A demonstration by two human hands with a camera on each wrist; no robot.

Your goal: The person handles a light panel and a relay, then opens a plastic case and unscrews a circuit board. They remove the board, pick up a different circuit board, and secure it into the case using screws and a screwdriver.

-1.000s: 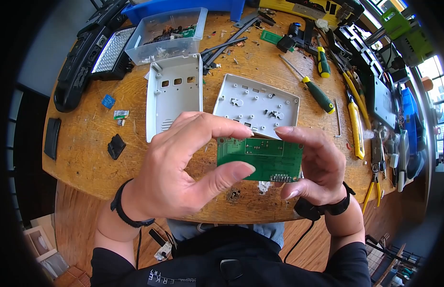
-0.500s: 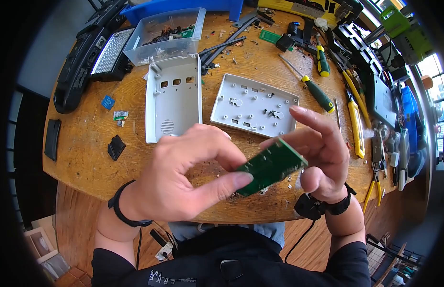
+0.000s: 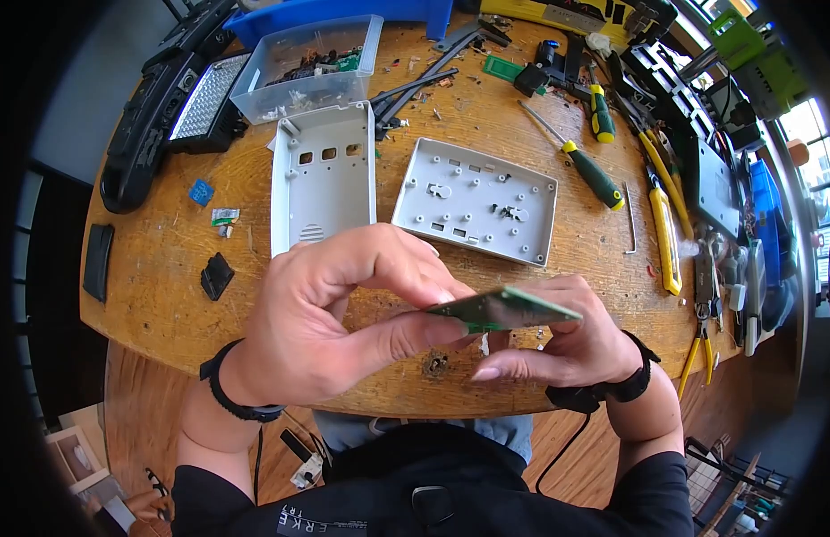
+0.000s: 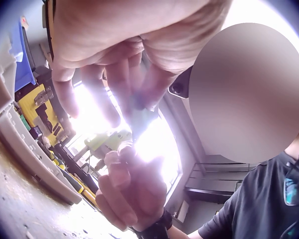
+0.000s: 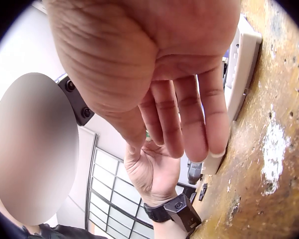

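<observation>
Pinched at its left end between thumb and fingers of my left hand (image 3: pixel 321 318), a green circuit board (image 3: pixel 518 311) is seen nearly edge-on in the head view. My right hand (image 3: pixel 589 336) is at the board's right part, its thumb below the edge; whether it touches is unclear. Its fingers look extended and loosely bent in the right wrist view, where the hand (image 5: pixel 154 64) hides nearly all of the board. Beyond the hands lie two pale housing halves, one upright lengthwise (image 3: pixel 330 192) and one slanted (image 3: pixel 477 199), open sides up.
A clear bin (image 3: pixel 312 76) of scraps stands at the back left, beside black strips (image 3: pixel 415 89). Screwdrivers (image 3: pixel 595 179), a yellow cutter (image 3: pixel 667 242) and pliers (image 3: pixel 701 345) lie on the right. A black piece (image 3: pixel 216 276) and small scraps (image 3: pixel 225 217) lie on the left.
The board has turned from face-on to nearly edge-on in my left hand. My right hand, earlier around the board's right end and then spread wider, has drawn its fingers in beside it.
</observation>
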